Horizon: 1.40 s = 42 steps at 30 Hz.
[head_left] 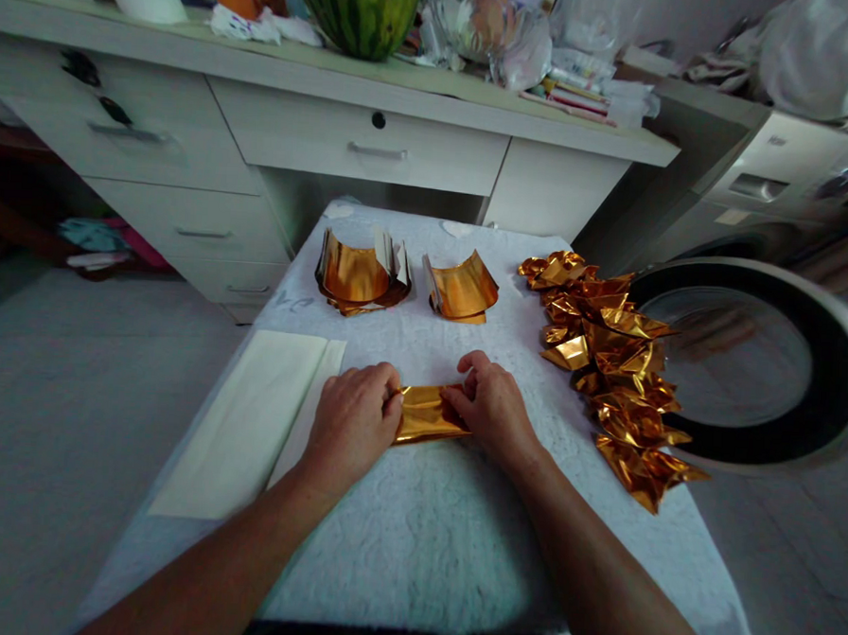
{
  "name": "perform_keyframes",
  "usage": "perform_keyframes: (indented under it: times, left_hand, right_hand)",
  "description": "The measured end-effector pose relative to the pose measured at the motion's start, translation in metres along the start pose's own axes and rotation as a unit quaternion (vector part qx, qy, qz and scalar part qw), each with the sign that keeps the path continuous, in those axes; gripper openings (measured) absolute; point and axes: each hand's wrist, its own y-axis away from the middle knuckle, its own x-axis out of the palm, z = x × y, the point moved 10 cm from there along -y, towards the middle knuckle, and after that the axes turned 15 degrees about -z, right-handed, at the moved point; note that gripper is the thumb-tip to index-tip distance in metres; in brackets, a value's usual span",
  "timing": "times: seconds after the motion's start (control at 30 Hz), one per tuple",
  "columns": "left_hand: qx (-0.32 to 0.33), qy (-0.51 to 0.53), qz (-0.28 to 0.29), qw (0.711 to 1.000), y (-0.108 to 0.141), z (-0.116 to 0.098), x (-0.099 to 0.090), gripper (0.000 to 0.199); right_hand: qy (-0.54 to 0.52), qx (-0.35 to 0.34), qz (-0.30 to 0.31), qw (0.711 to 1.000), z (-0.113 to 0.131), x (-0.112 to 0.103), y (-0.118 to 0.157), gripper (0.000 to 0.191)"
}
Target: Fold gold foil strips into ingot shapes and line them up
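Note:
A strip of shiny gold foil paper (429, 417) lies on the cloth-covered table between my hands, its long sides running left to right. My left hand (356, 413) pinches its left end between thumb and fingers. At the other end, my right hand (494, 406) has thumb and fingers closed on the upper right part of the strip. Beyond them stand a thicker curled stack of gold sheets (355, 271) and a thinner curled stack (462, 289). Pale paper sheets (248, 417) lie flat left of my left hand. Several folded gold foil pieces (606, 365) are heaped to the right.
The table (413, 535) stands before a white drawer desk (354, 143) bearing a watermelon (359, 11), plastic bags and clutter. Close to the table's right edge is the open round door (837, 377) of a washing machine (772, 184).

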Motion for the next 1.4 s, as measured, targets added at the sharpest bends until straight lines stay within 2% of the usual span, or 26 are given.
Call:
perform_keyframes:
  times: [0.13,0.27,0.43,0.6,0.7,0.8,0.93,1.03,1.1,1.17,1.27,1.4]
  left_hand:
    - [-0.016,0.021,-0.043,0.999,0.001,0.005,-0.004,0.031]
    - [0.002,0.025,-0.060,0.998,0.001,0.004,-0.007,0.028]
    - [0.042,0.028,-0.033,0.998,-0.001,-0.006,-0.006,0.011]
    - [0.114,0.076,0.004,0.991,0.001,-0.022,0.000,0.023]
    - [0.137,0.072,0.020,0.988,0.004,-0.026,0.003,0.027]
    - [0.152,0.051,0.024,0.987,0.006,-0.028,0.003,0.025]
    - [0.178,0.011,0.033,0.983,0.011,-0.036,0.002,0.014]
    - [0.197,-0.029,0.042,0.979,0.013,-0.042,0.003,0.011]
    - [0.203,-0.047,0.048,0.977,0.015,-0.044,0.004,0.011]
    - [0.206,-0.058,0.049,0.976,0.015,-0.044,0.005,0.012]
    - [0.206,-0.060,0.049,0.975,0.017,-0.043,0.005,0.013]
    - [0.199,-0.057,0.047,0.977,0.021,-0.039,0.007,0.011]
  right_hand:
    - [-0.011,0.000,-0.001,1.000,-0.002,0.000,0.000,0.025]
    - [-0.021,0.012,0.000,1.000,-0.006,-0.001,-0.002,0.023]
    - [-0.026,0.019,0.003,0.999,-0.007,-0.002,-0.003,0.021]
    - [-0.009,0.008,0.007,1.000,-0.004,-0.003,-0.002,0.018]
    - [0.020,-0.029,-0.002,0.999,0.002,-0.006,-0.003,0.011]
    - [0.038,-0.093,0.007,0.995,0.013,-0.005,-0.006,0.004]
    - [0.018,-0.160,0.055,0.985,0.030,-0.001,-0.004,0.020]
    - [-0.027,-0.191,0.040,0.980,0.046,-0.010,0.000,0.024]
    - [-0.061,-0.205,0.036,0.976,0.057,-0.015,0.006,0.025]
    - [-0.083,-0.214,0.057,0.972,0.065,-0.012,0.013,0.029]
    - [-0.073,-0.210,0.094,0.970,0.066,0.000,0.020,0.029]
    - [-0.048,-0.206,0.106,0.972,0.062,0.008,0.023,0.026]
